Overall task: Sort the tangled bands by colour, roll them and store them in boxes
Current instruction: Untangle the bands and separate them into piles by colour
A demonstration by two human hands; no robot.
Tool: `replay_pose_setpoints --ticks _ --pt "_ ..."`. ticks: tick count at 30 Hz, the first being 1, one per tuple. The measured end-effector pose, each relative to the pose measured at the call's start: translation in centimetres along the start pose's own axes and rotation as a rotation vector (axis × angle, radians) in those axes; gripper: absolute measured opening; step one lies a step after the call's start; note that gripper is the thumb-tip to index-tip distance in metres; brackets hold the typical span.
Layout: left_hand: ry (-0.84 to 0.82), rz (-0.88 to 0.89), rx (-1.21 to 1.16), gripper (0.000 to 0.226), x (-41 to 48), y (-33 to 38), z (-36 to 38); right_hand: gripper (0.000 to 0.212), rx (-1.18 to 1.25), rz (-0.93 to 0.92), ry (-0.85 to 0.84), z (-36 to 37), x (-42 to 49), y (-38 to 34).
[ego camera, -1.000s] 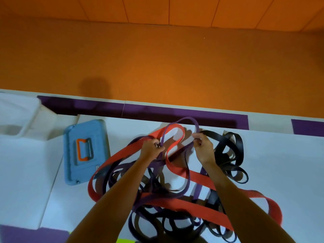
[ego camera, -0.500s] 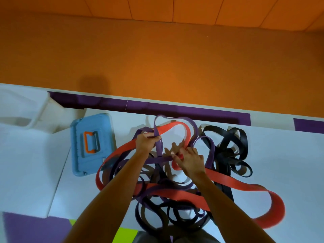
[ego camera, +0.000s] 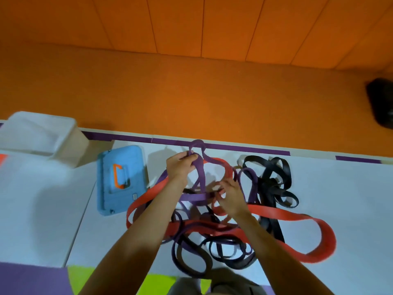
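Right of the blue case (ego camera: 121,167), our left hand (ego camera: 179,167) grips the purple band (ego camera: 201,174); what our right hand (ego camera: 230,200) holds is unclear; tugging could tighten the tangle (ego camera: 191,227).

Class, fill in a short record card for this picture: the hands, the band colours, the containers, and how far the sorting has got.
Hands: left hand grips a raised loop of the purple band; right hand has its fingers in the middle of the tangle, and its hold is unclear
Band colours: purple, red band, black bands, all intertwined
Containers: blue case lying flat left of the pile; white box at far left
Progress: no band separated, rolled or stored yet
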State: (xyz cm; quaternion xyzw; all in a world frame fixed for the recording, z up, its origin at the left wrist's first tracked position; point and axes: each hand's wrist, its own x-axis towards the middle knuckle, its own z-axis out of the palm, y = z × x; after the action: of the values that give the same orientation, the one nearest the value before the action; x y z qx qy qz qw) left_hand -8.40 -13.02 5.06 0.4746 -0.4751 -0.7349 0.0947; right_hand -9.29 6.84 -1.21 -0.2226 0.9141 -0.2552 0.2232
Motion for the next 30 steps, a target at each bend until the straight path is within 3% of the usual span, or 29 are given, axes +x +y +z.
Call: replay_pose_setpoints --ticks 4,6,8,10,12,19,22,27,30 --pt "-0.095 -0.063 -0.027 0.013 -2.0 1.8 0.6 0.059 0.413 -0.033 -0.133 0.1 0.0 -5.0" --pt "-0.152 -0.057 -0.135 0.022 -2.7 3.1 0.7 0.063 0.539 -0.046 -0.038 0.5 0.1 -6.6" --pt "-0.191 -0.04 -0.226 0.031 -3.2 4.3 0.5 0.05 0.622 -0.062 0.109 0.5 0.3 -7.7" --pt "-0.22 -0.034 -0.241 0.028 -3.6 5.1 0.0 0.031 0.632 -0.059 0.25 0.1 0.8 -8.6" --pt "-0.225 -0.033 -0.241 0.023 -3.6 5.4 -0.8 0.027 0.531 0.01 0.343 -0.4 1.3 -8.8" --pt "-0.273 -0.054 -0.196 0.039 -2.9 4.2 -3.4 0.075 0.537 0.028 0.265 -0.7 0.6 -7.8" --pt "-0.286 -0.057 -0.197 0.045 -2.5 3.9 -3.9 0.061 0.589 0.037 0.133 -0.6 0.3 -7.0" --pt "-0.201 -0.008 -0.125 0.035 0.0 3.7 -3.4 0.017 0.592 0.107 -0.042 -0.1 0.3 -4.5" --pt "-0.134 0.044 -0.043 0.039 2.4 3.7 -2.7 0.013 0.607 0.152 -0.06 -0.1 0.4 -2.3"
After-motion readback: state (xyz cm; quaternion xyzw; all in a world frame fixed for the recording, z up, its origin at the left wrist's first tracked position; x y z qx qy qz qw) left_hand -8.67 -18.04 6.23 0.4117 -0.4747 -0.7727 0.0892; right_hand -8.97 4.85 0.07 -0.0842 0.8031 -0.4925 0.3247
